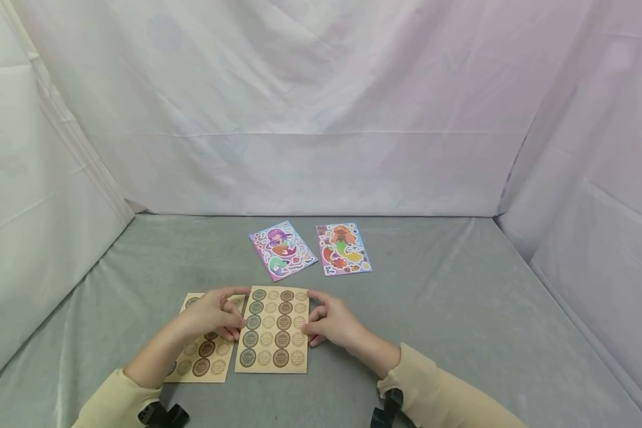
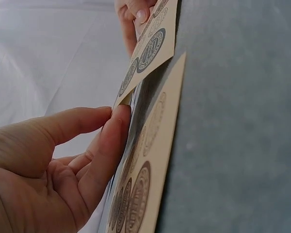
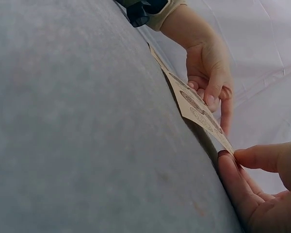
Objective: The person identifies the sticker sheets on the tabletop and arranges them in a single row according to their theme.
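Note:
Between the two hands is a tan sheet of round stickers (image 1: 272, 331), in rows of dark and pale circles. My left hand (image 1: 210, 314) pinches its left edge between thumb and finger. At the opposite edge, my right hand (image 1: 336, 321) grips it the same way. The left wrist view shows this sheet (image 2: 150, 56) tilted, with its near corner raised off the cloth. A second tan sticker sheet (image 1: 202, 360) lies to the left, partly hidden beneath my left hand and forearm.
Two colourful mermaid sticker sheets, one pinkish purple (image 1: 283, 251) and one with orange and yellow figures (image 1: 345, 249), lie farther back on the grey cloth surface (image 1: 460, 321). White curtains (image 1: 321, 172) enclose the back and sides.

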`<state>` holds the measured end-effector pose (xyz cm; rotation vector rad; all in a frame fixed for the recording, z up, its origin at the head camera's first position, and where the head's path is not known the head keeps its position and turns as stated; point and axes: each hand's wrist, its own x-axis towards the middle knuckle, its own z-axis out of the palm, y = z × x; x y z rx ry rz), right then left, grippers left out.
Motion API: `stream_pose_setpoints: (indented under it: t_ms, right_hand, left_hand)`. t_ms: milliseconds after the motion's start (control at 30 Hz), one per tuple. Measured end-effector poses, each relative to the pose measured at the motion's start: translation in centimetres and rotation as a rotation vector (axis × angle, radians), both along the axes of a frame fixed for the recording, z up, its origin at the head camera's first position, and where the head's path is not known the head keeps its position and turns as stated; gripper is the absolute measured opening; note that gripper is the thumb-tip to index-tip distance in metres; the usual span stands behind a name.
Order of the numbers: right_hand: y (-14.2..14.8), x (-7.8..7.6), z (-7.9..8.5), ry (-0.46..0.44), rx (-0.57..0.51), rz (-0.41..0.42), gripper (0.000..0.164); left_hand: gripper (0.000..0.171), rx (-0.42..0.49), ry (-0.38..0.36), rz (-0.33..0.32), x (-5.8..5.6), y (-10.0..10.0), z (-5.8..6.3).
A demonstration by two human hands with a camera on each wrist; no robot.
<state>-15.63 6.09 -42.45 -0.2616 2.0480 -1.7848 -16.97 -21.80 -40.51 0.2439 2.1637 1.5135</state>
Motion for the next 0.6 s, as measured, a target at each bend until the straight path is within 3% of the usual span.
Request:
stream_pose_setpoints:
  t_ms: [600]
  right_hand:
    - [0.04,-0.02,-0.14,-0.004,0.067,0.046,0.082]
  left_hand:
    - [0.077,0.001,-0.010,-0.070,0.22,0.06,-0.18]
